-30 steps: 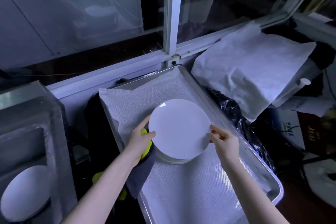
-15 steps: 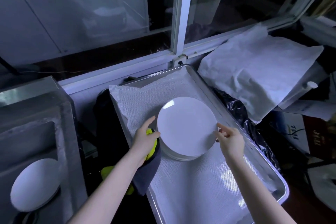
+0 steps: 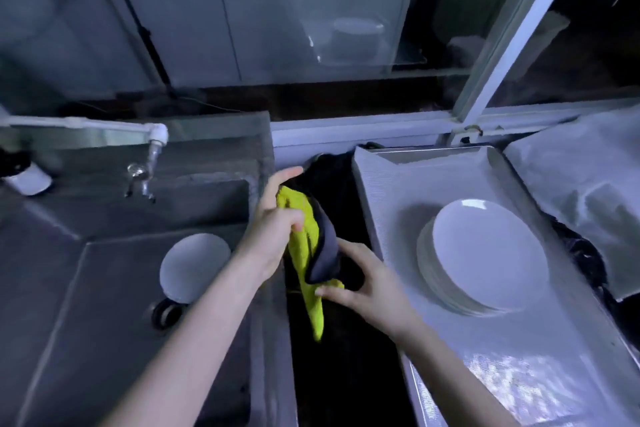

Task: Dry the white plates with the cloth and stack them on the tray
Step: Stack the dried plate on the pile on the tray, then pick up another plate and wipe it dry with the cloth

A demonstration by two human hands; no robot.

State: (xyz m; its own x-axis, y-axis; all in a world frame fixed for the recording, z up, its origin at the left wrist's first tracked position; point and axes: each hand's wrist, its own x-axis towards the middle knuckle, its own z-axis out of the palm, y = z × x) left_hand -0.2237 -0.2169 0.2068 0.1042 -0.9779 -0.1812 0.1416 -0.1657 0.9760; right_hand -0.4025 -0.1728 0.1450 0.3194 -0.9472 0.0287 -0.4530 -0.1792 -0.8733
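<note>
Between the sink (image 3: pixel 104 288) and the tray (image 3: pixel 408 184), the cloth (image 3: pixel 304 246) is held in both hands: its upper part is gripped by the left hand (image 3: pixel 277 222), whose fingers are curled round the yellow side, and its lower fold, where the dark side shows, is pinched by the right hand (image 3: pixel 370 288). No plate is held. The step in hand is judged to be the readying of the cloth, gathered or refolded between plates, rather than any wiping. On the tray a stack (image 3: pixel 485 253) of white plates is seen at about 3 o'clock from the right hand, near it but apart. One more plate (image 3: pixel 194 267) rests in the sink at about 8 o'clock from the left hand, near but untouched, just above the drain (image 3: pixel 166 314); whether it is wet cannot be told. The task is judged well advanced, with at least this plate to be dried. The next move calls for one hand to be freed from the cloth and lowered into the sink, the plate to be lifted by its rim, and the cloth to be spread over the other palm so that both faces can be wiped; a firm grip would be needed, since a wet glazed rim may slip. The plate would then be carried across to 3 o'clock and laid squarely on the stack.
</note>
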